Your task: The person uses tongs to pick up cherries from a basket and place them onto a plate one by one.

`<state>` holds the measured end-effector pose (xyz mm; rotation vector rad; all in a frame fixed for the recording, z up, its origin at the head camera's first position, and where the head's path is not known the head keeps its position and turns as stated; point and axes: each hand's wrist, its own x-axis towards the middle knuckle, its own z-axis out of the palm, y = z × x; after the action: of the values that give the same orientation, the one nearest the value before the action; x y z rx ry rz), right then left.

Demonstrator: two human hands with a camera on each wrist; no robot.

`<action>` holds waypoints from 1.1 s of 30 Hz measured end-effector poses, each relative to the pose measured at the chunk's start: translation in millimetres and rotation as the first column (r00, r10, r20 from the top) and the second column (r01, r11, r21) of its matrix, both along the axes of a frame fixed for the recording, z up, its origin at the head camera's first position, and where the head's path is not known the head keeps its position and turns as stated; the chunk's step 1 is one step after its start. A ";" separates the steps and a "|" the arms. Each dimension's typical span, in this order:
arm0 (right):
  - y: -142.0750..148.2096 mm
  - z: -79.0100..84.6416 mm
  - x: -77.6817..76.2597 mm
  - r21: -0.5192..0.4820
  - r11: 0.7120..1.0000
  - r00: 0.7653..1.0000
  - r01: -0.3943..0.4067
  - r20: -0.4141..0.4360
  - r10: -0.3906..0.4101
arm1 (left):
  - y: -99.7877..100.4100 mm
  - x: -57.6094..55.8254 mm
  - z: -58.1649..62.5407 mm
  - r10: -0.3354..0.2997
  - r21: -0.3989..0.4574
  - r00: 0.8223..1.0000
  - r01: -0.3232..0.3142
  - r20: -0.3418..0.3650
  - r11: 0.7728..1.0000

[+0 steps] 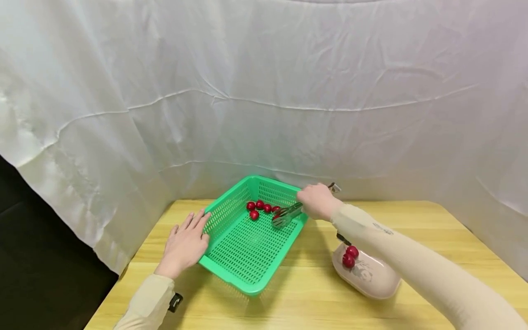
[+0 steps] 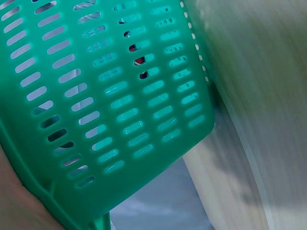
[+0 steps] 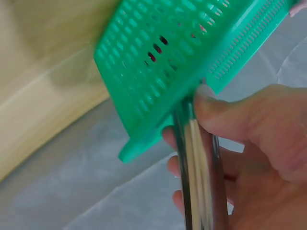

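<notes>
A green plastic basket (image 1: 251, 247) with slotted walls stands on the table; its near end looks raised. My left hand (image 1: 185, 245) rests on its left rim, fingers fairly straight. My right hand (image 1: 317, 201) grips metal tongs (image 3: 199, 167) over the right rim, thumb on one side and fingers round the other. The tongs' slotted head (image 1: 281, 222) reaches into the basket, at a small round red fruit; whether it is pinched I cannot tell. Several more red fruits (image 1: 254, 215) lie at the basket's far end.
A pale pink dish (image 1: 381, 282) with a panda picture sits to the right under my right forearm, holding two red fruits (image 1: 348, 261). Wooden table (image 1: 305, 298) lies beneath. A white cloth (image 1: 264, 133) hangs behind the table's far edge.
</notes>
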<state>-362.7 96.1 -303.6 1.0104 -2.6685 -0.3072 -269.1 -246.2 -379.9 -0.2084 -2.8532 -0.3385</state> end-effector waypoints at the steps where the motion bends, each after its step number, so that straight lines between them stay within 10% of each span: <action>1: 2.3 -2.4 0.2 -0.016 1.000 1.000 -0.014 -0.013 0.014 | 0.8 -0.1 0.7 0.003 -0.003 1.000 -0.003 0.002 1.000; 14: 22.7 -25.6 7.1 -0.197 0.979 0.999 -0.047 -0.026 0.042 | 2.2 -0.7 0.4 0.010 -0.014 1.000 -0.010 0.000 1.000; 33: 60.9 -41.5 33.2 -0.463 0.878 0.991 -0.123 -0.103 0.084 | -0.4 -0.3 2.6 -0.007 -0.004 1.000 0.007 0.018 1.000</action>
<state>-329.5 157.0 -345.1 0.9492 -2.4233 0.3070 -269.4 -246.6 -377.3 -0.2177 -2.8713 -0.3376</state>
